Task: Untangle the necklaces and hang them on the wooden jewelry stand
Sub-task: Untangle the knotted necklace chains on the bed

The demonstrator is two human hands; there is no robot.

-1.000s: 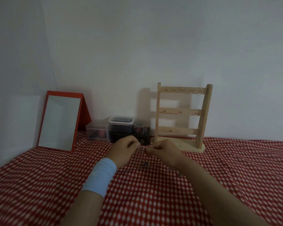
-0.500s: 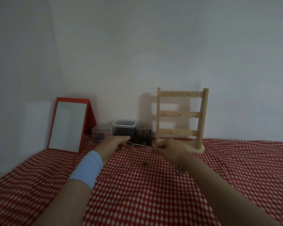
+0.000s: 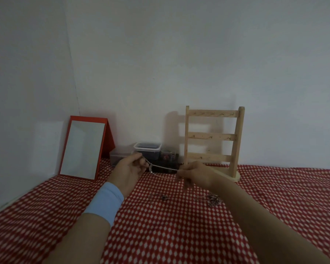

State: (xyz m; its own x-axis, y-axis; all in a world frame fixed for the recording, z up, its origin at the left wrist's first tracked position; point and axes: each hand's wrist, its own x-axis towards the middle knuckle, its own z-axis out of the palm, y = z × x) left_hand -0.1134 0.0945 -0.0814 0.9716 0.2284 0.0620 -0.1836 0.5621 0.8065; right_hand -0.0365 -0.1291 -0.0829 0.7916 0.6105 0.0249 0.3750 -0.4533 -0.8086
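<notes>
Checkered cloth point(image 3: 160, 235), far edge: jewelry stand point(image 3: 211, 137) empty; our left hand point(image 3: 129, 169) & right hand point(image 3: 196, 173) pinch one chain point(image 3: 164, 167), tangle point(image 3: 213, 200) unsorted.

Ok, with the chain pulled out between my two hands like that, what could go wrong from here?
The chain is stretched between the left hand and the right hand; pulling harder could tighten a knot or snap a link.
A strand seems to hang from the right hand toward the pile of chains on the cloth; lifting may drag that along.
The wooden stand is just behind the right hand and could get knocked.
</notes>
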